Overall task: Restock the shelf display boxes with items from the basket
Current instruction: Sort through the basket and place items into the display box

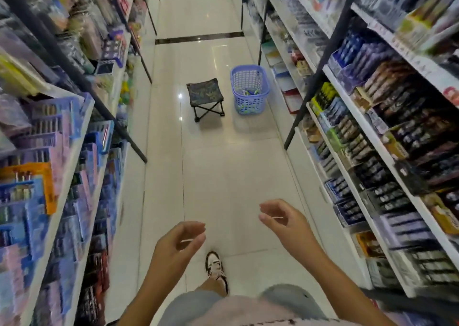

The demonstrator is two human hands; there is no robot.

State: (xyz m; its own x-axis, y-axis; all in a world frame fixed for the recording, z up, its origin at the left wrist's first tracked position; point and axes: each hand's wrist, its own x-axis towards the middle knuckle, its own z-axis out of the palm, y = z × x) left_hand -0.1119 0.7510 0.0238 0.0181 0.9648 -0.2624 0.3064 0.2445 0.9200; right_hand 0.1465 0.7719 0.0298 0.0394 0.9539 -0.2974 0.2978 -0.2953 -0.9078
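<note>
Blue lattice basket (249, 90) upright on floor, items inside

we see a small folding stool with a dark camouflage fabric seat and crossed black metal legs (205, 95), standing upright on a glossy cream tiled floor (223, 167). well beyond the stool, a dark polished stripe (198, 37) crosses the tiles from side to side. a bright light spot (180, 96) glints just left of the stool. a slanting black metal post (74, 72) rises further left of the stool, and another black post (320, 70) rises to its right.

lilac basket (250, 89), camouflage-print stool (205, 92)
</note>
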